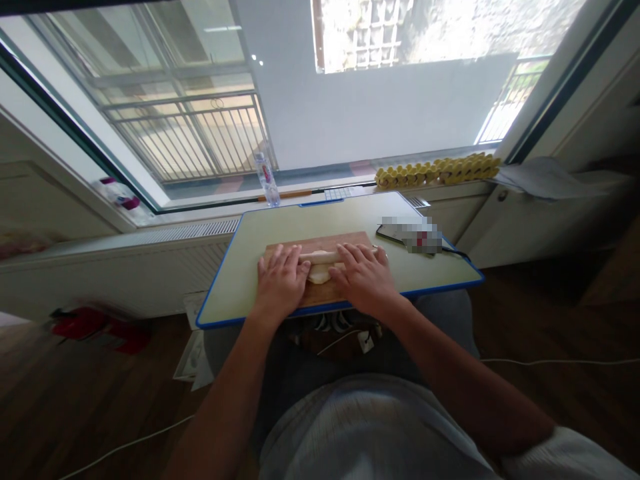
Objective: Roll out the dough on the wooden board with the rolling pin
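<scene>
Dough (319, 275), pale and flattened, lies on a wooden board (350, 239) between a person's two hands, atop a light surface (245, 267) edged in blue beside a window (400, 120). A rolling pin (321, 257) crosses the dough's far part, its long axis running left to right, with most of the visible dough on the pin's near side. The left hand (280, 277) covers the pin's left end and the right hand (364, 277) its right; the dough sits right of the left fingers and left of the right ones, flanked by the thumbs (neither hand is clearly nearer). The fingers of both hands, only slightly spread, stretch over the pin and touch it; whether they curl beneath it cannot be seen. To the right, apart from the board, rests a phone (396, 234), partly blurred out. On the far side, a plastic bottle (267, 181) stands by the window, left of a yellow, cupped tray (435, 171).
</scene>
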`<action>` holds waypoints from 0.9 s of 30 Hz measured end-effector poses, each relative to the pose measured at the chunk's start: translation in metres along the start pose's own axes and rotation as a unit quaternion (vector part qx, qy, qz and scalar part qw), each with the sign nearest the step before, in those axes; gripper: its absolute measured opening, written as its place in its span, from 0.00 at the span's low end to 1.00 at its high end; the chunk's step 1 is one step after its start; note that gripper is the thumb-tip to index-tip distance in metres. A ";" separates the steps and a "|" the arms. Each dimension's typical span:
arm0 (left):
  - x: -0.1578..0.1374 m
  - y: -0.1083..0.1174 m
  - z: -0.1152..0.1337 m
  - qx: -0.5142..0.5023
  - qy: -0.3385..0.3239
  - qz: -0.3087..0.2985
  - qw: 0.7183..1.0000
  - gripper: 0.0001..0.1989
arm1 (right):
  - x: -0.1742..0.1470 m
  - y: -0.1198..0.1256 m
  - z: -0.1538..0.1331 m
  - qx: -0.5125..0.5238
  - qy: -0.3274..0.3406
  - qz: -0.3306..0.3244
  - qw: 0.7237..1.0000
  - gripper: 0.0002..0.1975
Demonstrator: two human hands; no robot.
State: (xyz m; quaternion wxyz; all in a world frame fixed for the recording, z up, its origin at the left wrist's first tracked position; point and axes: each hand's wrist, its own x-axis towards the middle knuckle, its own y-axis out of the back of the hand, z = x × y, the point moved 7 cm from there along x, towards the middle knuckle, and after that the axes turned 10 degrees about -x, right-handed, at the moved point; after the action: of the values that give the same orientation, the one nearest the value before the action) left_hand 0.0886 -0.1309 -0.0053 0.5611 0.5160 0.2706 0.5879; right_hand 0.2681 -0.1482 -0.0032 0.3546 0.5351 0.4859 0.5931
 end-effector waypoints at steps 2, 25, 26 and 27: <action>-0.028 0.003 0.003 -0.003 -0.010 0.015 1.000 0.30 | -0.029 0.008 -0.003 0.003 0.014 0.010 1.000 0.32; -0.043 0.010 0.003 -0.058 -0.027 0.029 0.997 0.26 | -0.020 0.022 0.005 0.049 0.004 0.027 0.998 0.24; -0.048 0.012 0.003 -0.065 -0.030 0.039 0.997 0.26 | -0.021 0.024 0.004 0.052 0.000 0.032 0.998 0.24; -0.050 0.014 0.004 -0.070 -0.032 0.048 0.996 0.25 | -0.019 0.024 0.005 0.051 -0.006 0.030 0.998 0.23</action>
State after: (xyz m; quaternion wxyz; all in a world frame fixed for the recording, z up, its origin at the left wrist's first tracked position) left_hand 0.0786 -0.1817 -0.0063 0.5756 0.5061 0.1857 0.6148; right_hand 0.2783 -0.1721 0.0135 0.3122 0.5700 0.4972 0.5748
